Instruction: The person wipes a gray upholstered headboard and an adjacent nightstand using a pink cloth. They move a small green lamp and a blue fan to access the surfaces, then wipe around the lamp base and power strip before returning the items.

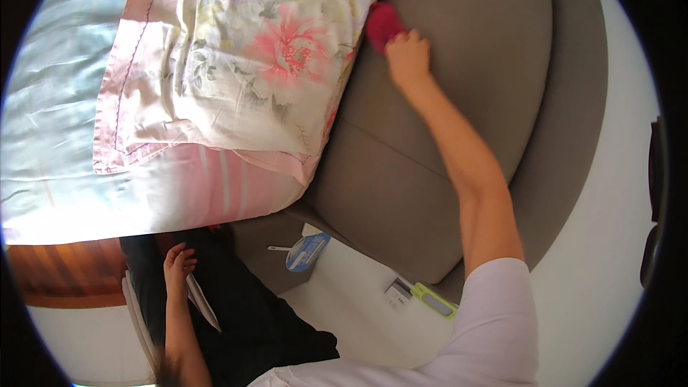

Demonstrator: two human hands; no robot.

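My right hand (411,59) is closed on a crimson cloth (384,26), bunched up and slightly blurred. The cloth rests against the grey-brown padded headboard (478,27), beside the edge of a pillow (226,86) in a floral pillowcase with a pink border. Lower left, my left hand (179,266) hangs in front of my black trousers, holding nothing, its fingers loosely bent and apart. The pillow lies on the bed's pale blue and pink bedding (59,97).
A blue hand fan (308,252) bearing writing is at the headboard's near side. Close by are a wall socket (398,293) and a green-framed device (434,301) against the white wall (344,293). Reddish-brown wood flooring (70,269) shows below the bed.
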